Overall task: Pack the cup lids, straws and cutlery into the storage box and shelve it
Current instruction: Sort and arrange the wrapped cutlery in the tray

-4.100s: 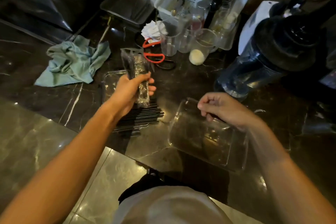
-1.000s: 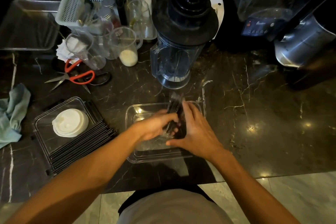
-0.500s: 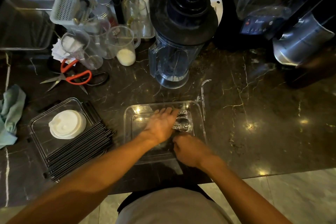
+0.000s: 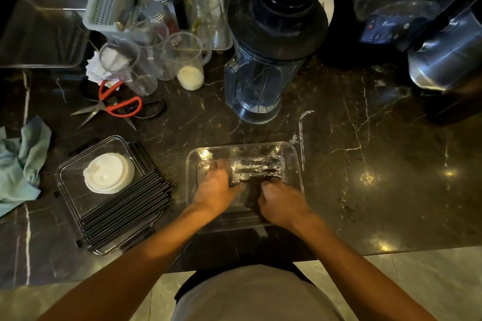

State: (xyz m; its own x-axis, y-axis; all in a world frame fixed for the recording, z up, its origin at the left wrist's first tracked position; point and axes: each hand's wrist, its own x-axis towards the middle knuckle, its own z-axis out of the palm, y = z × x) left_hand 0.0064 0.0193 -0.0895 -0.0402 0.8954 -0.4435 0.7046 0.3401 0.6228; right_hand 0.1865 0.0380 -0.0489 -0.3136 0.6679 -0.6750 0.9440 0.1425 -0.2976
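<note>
Both hands are down inside the clear rectangular plastic storage box at the front of the dark marble tabletop. The left hand rests on the near end of the crinkly clear-wrapped bundle of black plastic cutlery, fingers on it; whether they curl round it I cannot tell. The right hand sits knuckles-up just beside the bundle's near edge, fingers curled under, and whether they pinch the wrap is hidden.

That bundle looks light, and its glossy film is likely slick and noisy, so a hold across the middle should beat a pinch at a loose end. The box seems stiff but thin-walled; I would lift it by both short sides.

Well to the left, the stack of white round cup lids sits on a clear flat tray, with the long black straws lying across it. The straws will roll and scatter, so gather them as one sheaf.
</note>
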